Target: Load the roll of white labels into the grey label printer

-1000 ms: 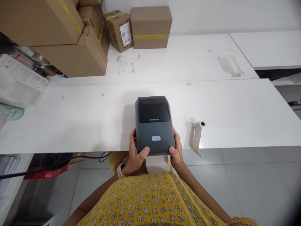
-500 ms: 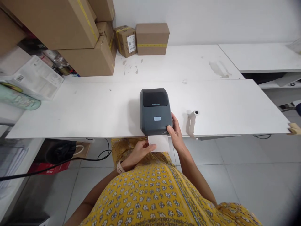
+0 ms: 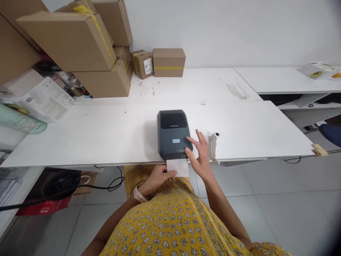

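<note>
A dark grey label printer sits at the front edge of the white table, a light button on its lid. White label paper sticks out of its front and hangs past the table edge. My left hand pinches the left side of that paper, thumb on top. With fingers spread, my right hand is at the printer's right front corner; the thumb and a finger lie over or against its edge. To the right of this hand lies a small white paper roll, its loose strip trailing toward the table edge.
Cardboard boxes are stacked at the back left, with a smaller box by the wall. A white carton and a green bottle stand at the left. A black cable hangs below the table.
My right hand has loosened from the printer's side and lifted, its fingers now spread. My left hand stays on the paper. The camera view has tilted up slightly.
</note>
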`<state>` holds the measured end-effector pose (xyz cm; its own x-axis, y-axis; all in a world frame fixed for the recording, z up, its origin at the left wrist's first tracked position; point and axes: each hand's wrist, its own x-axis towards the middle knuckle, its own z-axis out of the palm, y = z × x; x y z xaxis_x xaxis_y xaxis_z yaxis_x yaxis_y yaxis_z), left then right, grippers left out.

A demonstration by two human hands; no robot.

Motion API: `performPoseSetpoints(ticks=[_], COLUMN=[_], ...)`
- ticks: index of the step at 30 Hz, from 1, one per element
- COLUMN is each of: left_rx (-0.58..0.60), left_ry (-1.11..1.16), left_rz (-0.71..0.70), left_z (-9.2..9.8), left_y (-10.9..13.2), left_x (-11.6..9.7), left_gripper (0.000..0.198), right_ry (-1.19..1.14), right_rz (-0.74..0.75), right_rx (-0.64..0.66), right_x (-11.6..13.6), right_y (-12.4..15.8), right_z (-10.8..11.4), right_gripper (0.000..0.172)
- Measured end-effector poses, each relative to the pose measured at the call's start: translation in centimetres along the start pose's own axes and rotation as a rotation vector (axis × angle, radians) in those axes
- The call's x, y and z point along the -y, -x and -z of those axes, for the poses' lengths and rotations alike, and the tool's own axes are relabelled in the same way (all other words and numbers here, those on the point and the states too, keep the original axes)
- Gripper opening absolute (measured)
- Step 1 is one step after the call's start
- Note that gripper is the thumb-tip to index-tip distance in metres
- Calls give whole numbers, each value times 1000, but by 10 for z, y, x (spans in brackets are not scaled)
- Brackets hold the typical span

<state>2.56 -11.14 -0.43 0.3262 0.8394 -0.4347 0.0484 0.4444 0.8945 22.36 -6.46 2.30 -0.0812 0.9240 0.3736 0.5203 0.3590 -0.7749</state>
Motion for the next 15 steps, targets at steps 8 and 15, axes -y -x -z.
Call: performPoseSetpoints(ticks=[8,15], left_rx=[4,-442], left_ry=[-69,-87], left_rz=[1,-331], left_z=[53,61], left_y=[20,15], left_x=[2,-20], left_gripper=[41,40], right_ry=[555,332], right_rz=[267,184], right_rx=[150,240], right_x=[30,19], right_y=[-21,-21], right_z=[5,6], right_gripper=[35,43])
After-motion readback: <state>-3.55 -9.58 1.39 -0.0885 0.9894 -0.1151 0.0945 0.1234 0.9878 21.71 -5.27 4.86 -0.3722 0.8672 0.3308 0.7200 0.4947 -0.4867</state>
